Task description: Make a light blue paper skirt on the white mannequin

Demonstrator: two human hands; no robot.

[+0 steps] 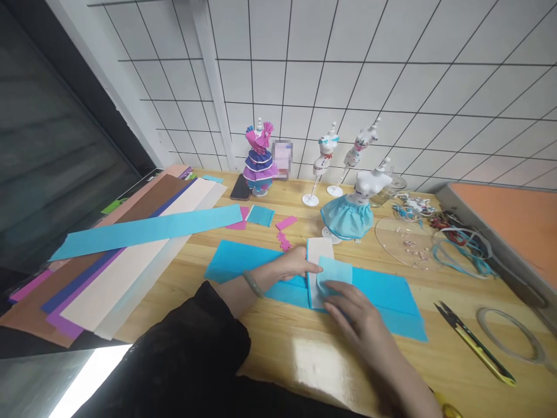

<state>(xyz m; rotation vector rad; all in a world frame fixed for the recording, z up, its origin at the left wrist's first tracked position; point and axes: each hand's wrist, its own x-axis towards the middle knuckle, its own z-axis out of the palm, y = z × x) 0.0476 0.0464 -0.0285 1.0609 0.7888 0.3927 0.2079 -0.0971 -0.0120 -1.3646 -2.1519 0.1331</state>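
Observation:
A wide blue sheet (387, 293) of thin paper-like material lies flat before me. Across its middle stands a folded cream piece (320, 247) with a blue edge. Over that lies a small light blue sheet (339, 270). My left hand (296, 264) grips the cream piece's left edge, its thumb on top and reaching the light blue sheet; its other fingers are partly hidden. Closed on the light blue sheet's lower edge are the fingers of my right hand (354, 313). Behind them, a white mini dress form (369, 186) wears a light blue gathered skirt (348, 217).
Long coloured strips (143, 232) are stacked on the left. Pink scraps (285, 241), a phone (241, 187) and a dressed mini mannequin (260, 159) stand or lie further back. Yellow thread snips (476, 342), a clear ring (511, 334) and a bead-strewn clear disc (404, 247) are at right.

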